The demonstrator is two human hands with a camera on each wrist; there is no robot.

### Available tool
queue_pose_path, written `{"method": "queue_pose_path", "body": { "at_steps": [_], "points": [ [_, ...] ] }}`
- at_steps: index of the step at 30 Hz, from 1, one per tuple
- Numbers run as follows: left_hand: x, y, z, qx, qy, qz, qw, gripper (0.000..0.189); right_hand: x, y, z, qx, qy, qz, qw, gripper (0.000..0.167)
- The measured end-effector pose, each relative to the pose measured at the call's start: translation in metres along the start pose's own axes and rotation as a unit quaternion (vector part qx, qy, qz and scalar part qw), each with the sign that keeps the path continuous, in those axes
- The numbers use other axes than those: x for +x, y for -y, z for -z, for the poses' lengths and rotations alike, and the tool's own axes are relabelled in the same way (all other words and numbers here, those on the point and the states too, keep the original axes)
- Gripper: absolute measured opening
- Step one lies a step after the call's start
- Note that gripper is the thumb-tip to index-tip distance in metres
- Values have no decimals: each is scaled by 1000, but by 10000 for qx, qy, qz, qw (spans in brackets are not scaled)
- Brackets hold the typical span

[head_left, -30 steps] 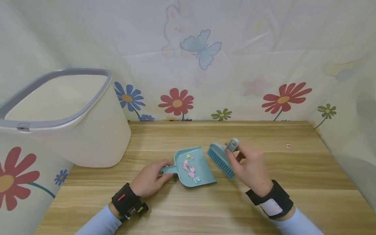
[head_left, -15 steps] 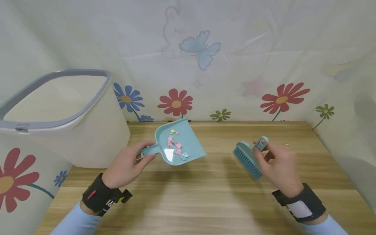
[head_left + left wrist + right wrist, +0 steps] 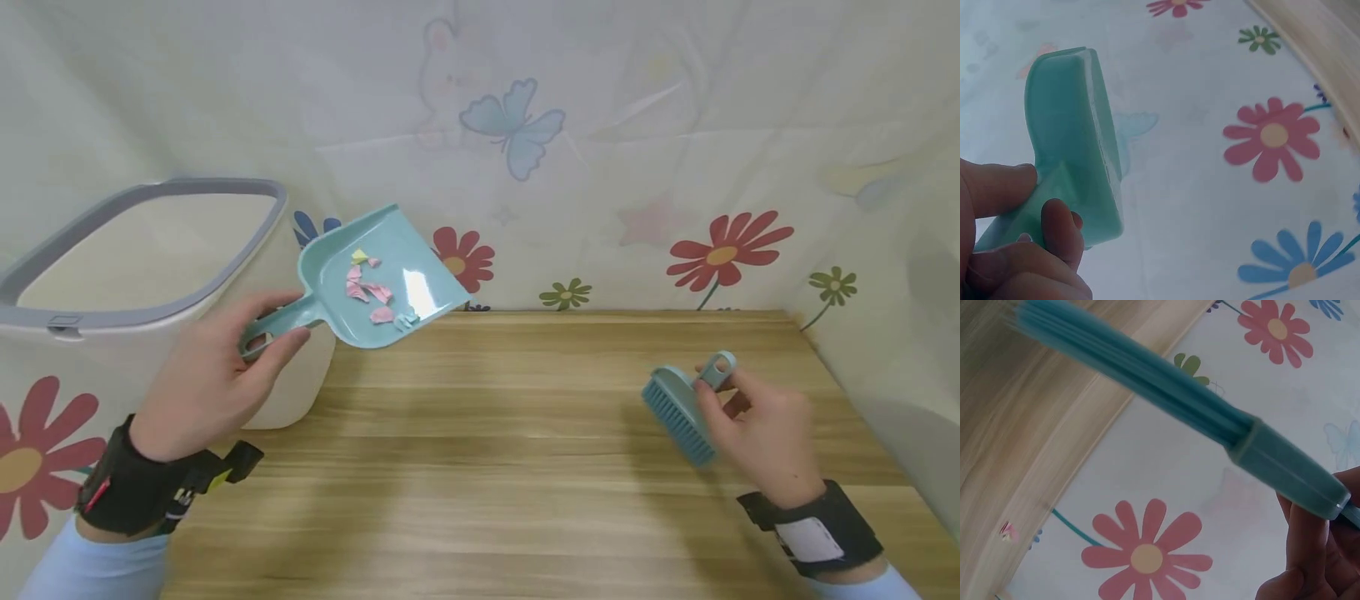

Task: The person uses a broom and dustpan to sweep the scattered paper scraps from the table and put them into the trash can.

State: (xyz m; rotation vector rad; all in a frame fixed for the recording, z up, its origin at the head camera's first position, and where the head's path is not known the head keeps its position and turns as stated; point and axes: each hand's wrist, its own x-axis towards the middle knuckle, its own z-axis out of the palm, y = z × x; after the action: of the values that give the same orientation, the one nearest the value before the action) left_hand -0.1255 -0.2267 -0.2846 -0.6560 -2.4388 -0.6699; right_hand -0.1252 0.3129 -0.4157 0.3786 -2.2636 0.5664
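Note:
My left hand (image 3: pixel 221 379) grips the handle of a light-blue dustpan (image 3: pixel 348 308), raised above the table beside the bin. Several pink, yellow and pale-blue paper scraps (image 3: pixel 380 293) lie in the pan. From the left wrist view, the dustpan (image 3: pixel 1072 137) shows its underside and side, with thumb and fingers around the handle. On the right, my right hand (image 3: pixel 768 433) pinches the short looped handle of a matching brush (image 3: pixel 678 414) over the table, bristles angled down to the left. The right wrist view has the brush (image 3: pixel 1291 465) across it, its bristles pointing away from the hand.
A large white bin (image 3: pixel 292 367) with a grey rim stands at the left, its top uncovered. The wooden table (image 3: pixel 487 467) runs back to a flower-printed curtain (image 3: pixel 600 192). A small pink scrap (image 3: pixel 1008 531) lies on the table at the far right.
The dustpan with its scraps has risen off the table and moved left to the bin's side, in my left hand. My right hand has carried the brush to the right.

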Motion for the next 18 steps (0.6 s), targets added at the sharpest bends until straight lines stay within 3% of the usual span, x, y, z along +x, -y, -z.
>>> {"method": "queue_pose_path", "body": {
  "at_steps": [8,13,18],
  "points": [
    [5,9,44,480,-615,105,9969,43,0,-13,9,-242,-47,-261,9994,17],
    [10,21,67,674,-681,697,9930,40,-1,-17,14,-286,-65,-524,9982,19],
    [12,47,78,784,-694,1273,9863,43,-5,-18,16,-343,28,-761,9965,19]
  ]
}}
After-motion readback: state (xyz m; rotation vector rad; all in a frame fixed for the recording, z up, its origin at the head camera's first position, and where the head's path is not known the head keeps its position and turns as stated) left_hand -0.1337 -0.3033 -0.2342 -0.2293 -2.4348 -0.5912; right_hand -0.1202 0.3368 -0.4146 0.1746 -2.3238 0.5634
